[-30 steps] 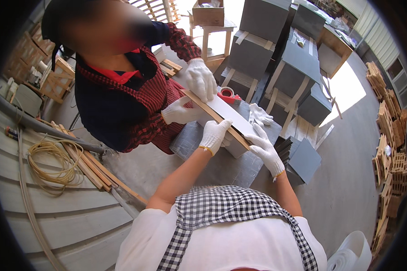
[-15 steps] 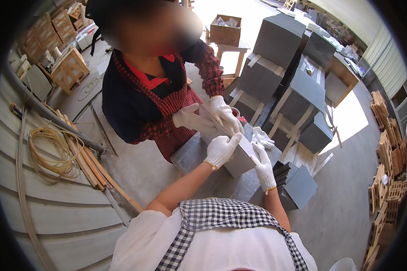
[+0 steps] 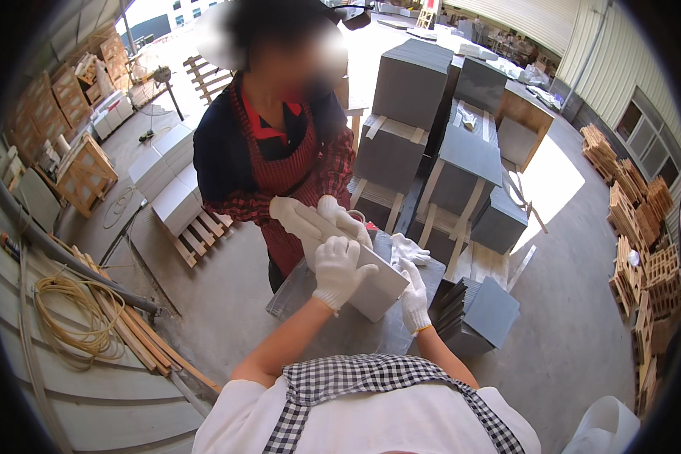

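While both white-gloved hands clasp the flat, pale grey rectangular slab [image 3: 359, 265], the load sits between two people. The left hand [image 3: 339, 271] is clenched over the slab's upper face near its near end; the right hand [image 3: 414, 296] grips the lower right corner, fingers wrapped around the edge. The slab's long axis runs from the near right up and away to the left, toward the co-worker's gloved hands [image 3: 314, 218], which hold the far end. The slab is tilted above a dark grey stone surface [image 3: 333, 333]. A spare white glove [image 3: 412, 248] lies just beyond. Stacked grey blocks [image 3: 424, 91] stand behind.
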Motion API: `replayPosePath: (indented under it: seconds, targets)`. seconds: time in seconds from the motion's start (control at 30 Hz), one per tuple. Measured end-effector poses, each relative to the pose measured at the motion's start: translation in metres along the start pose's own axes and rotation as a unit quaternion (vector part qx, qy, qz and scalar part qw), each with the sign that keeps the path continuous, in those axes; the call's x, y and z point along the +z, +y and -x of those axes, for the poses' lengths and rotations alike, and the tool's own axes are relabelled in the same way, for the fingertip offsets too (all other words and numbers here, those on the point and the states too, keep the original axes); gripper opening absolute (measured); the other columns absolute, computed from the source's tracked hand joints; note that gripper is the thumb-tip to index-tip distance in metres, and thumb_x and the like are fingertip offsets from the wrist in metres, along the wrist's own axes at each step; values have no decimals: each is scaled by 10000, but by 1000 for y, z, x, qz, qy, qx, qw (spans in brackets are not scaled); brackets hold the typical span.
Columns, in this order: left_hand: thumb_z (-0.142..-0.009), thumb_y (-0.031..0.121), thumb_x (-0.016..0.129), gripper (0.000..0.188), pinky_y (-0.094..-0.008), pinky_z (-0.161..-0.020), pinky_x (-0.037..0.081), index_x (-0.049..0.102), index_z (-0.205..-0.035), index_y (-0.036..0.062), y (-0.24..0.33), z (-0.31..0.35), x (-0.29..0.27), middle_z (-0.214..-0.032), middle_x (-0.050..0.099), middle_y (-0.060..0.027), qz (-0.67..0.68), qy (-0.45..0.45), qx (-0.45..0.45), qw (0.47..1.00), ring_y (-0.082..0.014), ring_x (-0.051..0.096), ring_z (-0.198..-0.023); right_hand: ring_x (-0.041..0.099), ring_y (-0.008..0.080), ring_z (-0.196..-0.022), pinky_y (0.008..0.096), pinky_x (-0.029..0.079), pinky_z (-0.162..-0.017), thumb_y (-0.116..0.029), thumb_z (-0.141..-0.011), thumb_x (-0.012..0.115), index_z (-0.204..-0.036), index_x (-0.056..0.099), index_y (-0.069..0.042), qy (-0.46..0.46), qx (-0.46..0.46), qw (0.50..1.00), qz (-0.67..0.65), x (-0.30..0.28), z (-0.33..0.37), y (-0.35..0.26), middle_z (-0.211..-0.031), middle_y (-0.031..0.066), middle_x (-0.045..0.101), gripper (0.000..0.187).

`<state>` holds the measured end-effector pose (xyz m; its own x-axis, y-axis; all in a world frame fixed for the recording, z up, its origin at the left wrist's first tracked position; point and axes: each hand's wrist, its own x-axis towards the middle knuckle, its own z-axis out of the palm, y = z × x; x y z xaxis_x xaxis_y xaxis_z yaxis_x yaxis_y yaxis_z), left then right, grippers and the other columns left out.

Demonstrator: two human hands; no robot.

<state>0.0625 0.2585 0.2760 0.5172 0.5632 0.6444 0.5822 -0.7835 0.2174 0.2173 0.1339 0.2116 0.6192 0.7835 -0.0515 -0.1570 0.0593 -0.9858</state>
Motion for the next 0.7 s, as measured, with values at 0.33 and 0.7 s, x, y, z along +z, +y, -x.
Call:
replayPosePath:
  seconds: [0.33, 0.7]
  targets:
    - [-828, 353, 698, 419, -477, -1028, 377, 630, -1118, 58, -19, -29, 28, -1152, 604, -105, 91, -69, 187, 976, -319, 511, -1141, 477, 180, -1290, 339, 356, -1099, -437, -1032, 527, -1463, 453, -28, -13, -12, 997, -73, 4, 5, -21, -1414, 83, 503, 599]
    - [-864, 330, 593, 276, -418, -848, 431, 649, -768, 78, -22, -49, 49, -855, 655, -110, 130, -108, 220, 961, -290, 607, -869, 623, 161, -1120, 313, 453, -998, -243, -1024, 552, -1350, 594, -47, 106, -87, 987, 87, 2, -14, 16, -1184, 109, 692, 382]
